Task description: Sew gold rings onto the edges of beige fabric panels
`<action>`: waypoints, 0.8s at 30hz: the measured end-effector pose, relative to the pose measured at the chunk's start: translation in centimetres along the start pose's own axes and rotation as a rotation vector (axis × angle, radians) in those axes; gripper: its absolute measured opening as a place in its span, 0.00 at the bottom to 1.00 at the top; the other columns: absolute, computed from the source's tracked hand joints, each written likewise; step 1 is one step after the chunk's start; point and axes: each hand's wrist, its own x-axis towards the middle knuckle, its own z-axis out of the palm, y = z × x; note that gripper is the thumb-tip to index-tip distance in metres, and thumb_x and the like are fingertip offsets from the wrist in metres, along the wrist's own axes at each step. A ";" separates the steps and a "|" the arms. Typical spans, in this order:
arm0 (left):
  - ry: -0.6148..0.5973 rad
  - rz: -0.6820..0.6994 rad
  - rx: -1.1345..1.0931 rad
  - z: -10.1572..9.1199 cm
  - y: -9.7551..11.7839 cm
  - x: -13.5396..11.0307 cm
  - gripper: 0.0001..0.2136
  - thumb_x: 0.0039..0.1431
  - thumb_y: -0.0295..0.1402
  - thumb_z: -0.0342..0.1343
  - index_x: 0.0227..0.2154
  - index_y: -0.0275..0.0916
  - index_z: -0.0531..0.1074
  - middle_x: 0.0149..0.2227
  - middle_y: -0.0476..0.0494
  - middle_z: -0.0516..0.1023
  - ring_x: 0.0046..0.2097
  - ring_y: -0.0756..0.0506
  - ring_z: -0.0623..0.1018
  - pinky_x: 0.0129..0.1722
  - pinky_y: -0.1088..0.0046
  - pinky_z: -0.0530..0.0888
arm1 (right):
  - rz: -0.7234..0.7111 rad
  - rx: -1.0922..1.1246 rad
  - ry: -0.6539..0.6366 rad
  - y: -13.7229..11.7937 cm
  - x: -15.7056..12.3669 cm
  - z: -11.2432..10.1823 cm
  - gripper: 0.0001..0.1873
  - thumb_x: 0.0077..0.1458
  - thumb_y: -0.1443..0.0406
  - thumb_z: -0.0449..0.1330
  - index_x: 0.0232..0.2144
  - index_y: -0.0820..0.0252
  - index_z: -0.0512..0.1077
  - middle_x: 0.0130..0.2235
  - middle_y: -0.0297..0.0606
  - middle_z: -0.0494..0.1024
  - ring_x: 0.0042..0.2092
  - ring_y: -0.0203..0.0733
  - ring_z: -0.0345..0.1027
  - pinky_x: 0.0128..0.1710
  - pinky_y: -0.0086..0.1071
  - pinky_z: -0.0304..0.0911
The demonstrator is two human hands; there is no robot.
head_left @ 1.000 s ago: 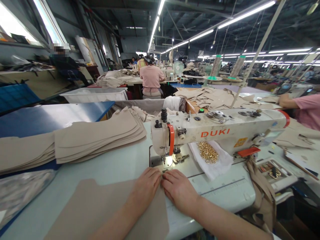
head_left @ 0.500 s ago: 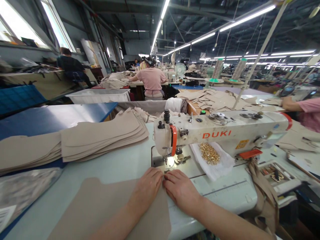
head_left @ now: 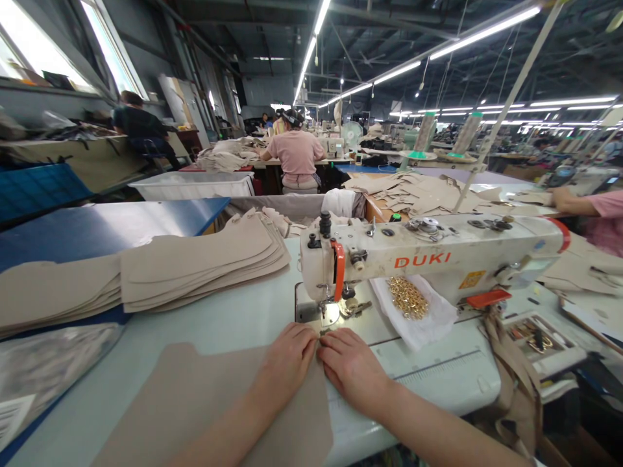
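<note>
A flat beige fabric piece [head_left: 195, 402] lies on the pale sewing table [head_left: 228, 321] in front of me. My left hand [head_left: 287, 363] rests palm down on its far right corner, fingers together and curled at the tips. My right hand [head_left: 350, 366] lies beside it, fingertips meeting the left hand's at the fabric edge, just before the needle and presser foot [head_left: 327, 316]. A white DUKI sewing machine [head_left: 428, 256] stands behind both hands. What the fingertips pinch is hidden.
Stacks of cut beige pieces [head_left: 195, 263] lie at the left. A white cloth holds a heap of gold rings [head_left: 407, 299] under the machine arm. A small parts tray [head_left: 533, 334] sits right. Another person's arm [head_left: 581, 206] works far right; people sit at tables beyond.
Both hands have stayed pressed together at the fabric corner by the needle. Only the camera view has shifted slightly.
</note>
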 end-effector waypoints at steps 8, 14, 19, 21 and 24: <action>-0.027 -0.034 0.000 -0.2 0.3 0.2 0.08 0.58 0.21 0.52 0.27 0.38 0.69 0.30 0.47 0.75 0.35 0.44 0.73 0.37 0.66 0.73 | -0.009 -0.007 -0.010 0.1 0.1 0.0 0.03 0.54 0.70 0.61 0.34 0.64 0.72 0.38 0.40 0.77 0.42 0.45 0.68 0.46 0.38 0.66; -0.012 0.019 0.040 0.0 0.1 0.1 0.07 0.59 0.20 0.51 0.29 0.38 0.68 0.31 0.47 0.75 0.36 0.44 0.74 0.38 0.66 0.74 | -0.048 -0.055 0.013 0.4 0.3 -0.2 0.01 0.55 0.69 0.61 0.33 0.63 0.72 0.39 0.40 0.77 0.42 0.44 0.68 0.48 0.38 0.65; -0.014 0.032 0.044 0.2 -0.1 0.0 0.08 0.61 0.22 0.49 0.29 0.38 0.69 0.32 0.47 0.75 0.36 0.45 0.74 0.39 0.66 0.74 | -0.120 -0.107 -0.019 0.7 0.4 0.1 0.02 0.55 0.70 0.61 0.34 0.64 0.71 0.38 0.39 0.77 0.42 0.42 0.67 0.51 0.37 0.63; -0.017 0.039 0.049 0.0 0.0 0.0 0.08 0.61 0.22 0.49 0.29 0.38 0.69 0.31 0.46 0.76 0.36 0.45 0.74 0.38 0.66 0.75 | -0.134 -0.123 -0.057 0.7 0.5 0.0 0.04 0.55 0.70 0.61 0.35 0.65 0.71 0.37 0.39 0.77 0.42 0.42 0.67 0.51 0.38 0.63; -0.029 0.066 0.050 -0.3 0.0 -0.2 0.09 0.62 0.23 0.47 0.31 0.39 0.70 0.33 0.45 0.77 0.37 0.45 0.75 0.39 0.66 0.76 | -0.150 -0.150 -0.087 0.5 0.6 -0.3 0.04 0.54 0.70 0.62 0.34 0.65 0.72 0.37 0.39 0.77 0.41 0.43 0.68 0.51 0.37 0.63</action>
